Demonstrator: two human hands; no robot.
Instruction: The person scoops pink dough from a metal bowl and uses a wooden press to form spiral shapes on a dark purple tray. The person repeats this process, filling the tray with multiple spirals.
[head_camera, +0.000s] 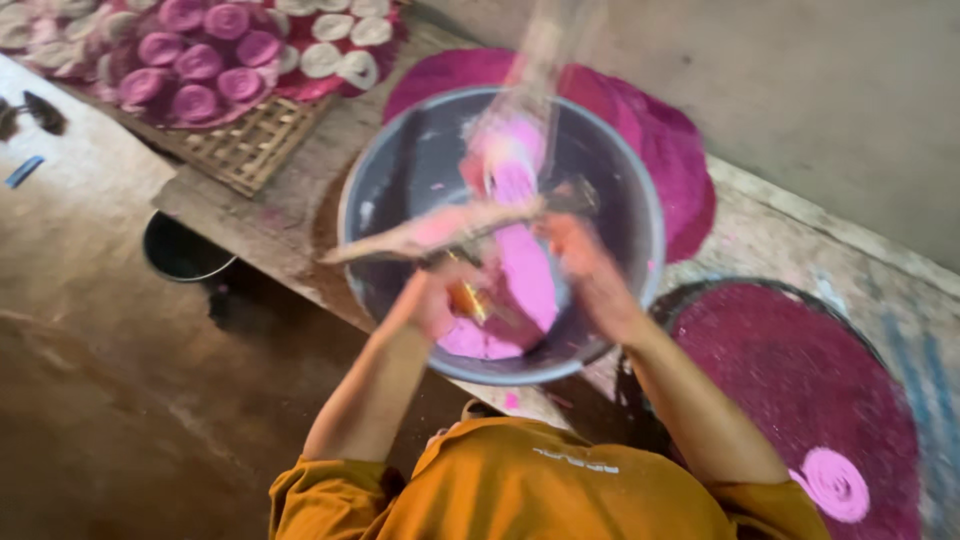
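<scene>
Fingers (430, 300) curled round stick (430, 232), over basin (400, 170)

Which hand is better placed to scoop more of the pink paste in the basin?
Probably the left hand: it hangs directly over the pink paste in the grey basin. The right hand is higher, at the wooden stick.

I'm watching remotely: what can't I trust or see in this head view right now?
- Left hand and right hand: motion blur hides the fingers and their grip.
- Wooden stick over the basin: blurred, its right end lost.
- Pink paste: partly hidden by both hands.
- Woven tray of pink coils: cut off by the top edge.
</scene>
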